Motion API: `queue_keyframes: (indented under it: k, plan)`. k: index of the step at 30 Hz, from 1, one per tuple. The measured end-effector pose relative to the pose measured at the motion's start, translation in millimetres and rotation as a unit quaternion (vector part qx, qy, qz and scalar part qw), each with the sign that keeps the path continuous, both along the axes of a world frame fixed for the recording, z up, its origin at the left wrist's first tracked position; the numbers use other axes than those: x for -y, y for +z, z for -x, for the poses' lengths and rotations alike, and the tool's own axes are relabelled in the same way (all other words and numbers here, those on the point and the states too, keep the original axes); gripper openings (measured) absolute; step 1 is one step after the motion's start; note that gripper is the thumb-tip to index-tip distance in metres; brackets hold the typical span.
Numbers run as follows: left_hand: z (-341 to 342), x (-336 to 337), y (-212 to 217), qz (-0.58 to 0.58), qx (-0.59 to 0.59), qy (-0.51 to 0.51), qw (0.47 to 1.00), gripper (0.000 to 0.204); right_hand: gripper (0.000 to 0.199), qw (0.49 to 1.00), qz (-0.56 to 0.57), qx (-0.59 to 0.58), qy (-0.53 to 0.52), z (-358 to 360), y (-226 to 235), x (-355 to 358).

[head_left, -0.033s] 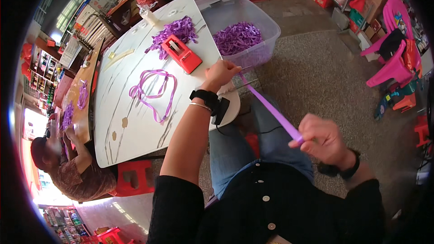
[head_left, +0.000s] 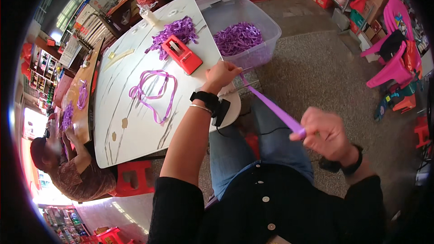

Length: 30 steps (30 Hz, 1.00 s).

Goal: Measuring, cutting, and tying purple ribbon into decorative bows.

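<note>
Purple ribbon [head_left: 274,108] — right hand [head_left: 327,133] pinches it beyond table [head_left: 199,88] edge — left hand's [head_left: 224,73] grip unclear.

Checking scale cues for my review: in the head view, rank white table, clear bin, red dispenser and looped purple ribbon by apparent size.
1. White table
2. Clear bin
3. Looped purple ribbon, by its outline
4. Red dispenser

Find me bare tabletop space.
The white tabletop looks free left of the looped purple ribbon, between the beige strip and tan patches, and between that ribbon and the left forearm. Crowded: around the red tape dispenser and purple ribbon pile.
</note>
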State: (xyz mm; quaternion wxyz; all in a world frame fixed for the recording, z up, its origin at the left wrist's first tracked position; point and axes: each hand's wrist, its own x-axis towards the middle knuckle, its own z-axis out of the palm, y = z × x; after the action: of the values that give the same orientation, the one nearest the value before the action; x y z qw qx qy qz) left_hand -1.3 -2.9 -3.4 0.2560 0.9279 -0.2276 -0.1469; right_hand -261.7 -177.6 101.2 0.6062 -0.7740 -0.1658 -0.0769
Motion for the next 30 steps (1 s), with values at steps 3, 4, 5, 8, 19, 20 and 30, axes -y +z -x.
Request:
queue_keyframes:
  k: [3, 4, 5, 8, 19, 20, 30]
  plan:
    - [4, -2, 2, -0.015, 0.007, 0.003, 1.0, 0.034, 0.015, 0.997, 0.026, 0.063, 0.029, -49, 38, 6]
    - [5, -6, 0, 0.006, 0.014, 0.013, 1.0, 0.03, 0.015, 0.999, 0.014, 0.022, 0.038, -66, 46, 5]
    - [7, -5, -1, 0.031, 0.019, 0.017, 0.999, 0.026, 0.026, 0.999, -0.015, 0.021, 0.021, -84, 47, 0]
    - [12, 0, 15, 0.009, 0.005, 0.02, 1.0, 0.025, 0.026, 0.997, -0.009, 0.058, 0.039, -156, 56, -4]
    - [10, 0, 13, 0.02, 0.014, 0.003, 1.0, 0.019, 0.025, 0.945, -0.183, -0.259, 0.083, -360, -57, 0]
    - [10, -1, 9, 0.048, 0.034, 0.013, 0.998, 0.02, 0.024, 0.934, -0.202, -0.282, 0.083, -366, -66, -1]
    - [6, -6, 2, 0.12, 0.017, 0.031, 0.992, 0.019, 0.018, 0.898, -0.225, -0.368, 0.089, -385, -160, -11]
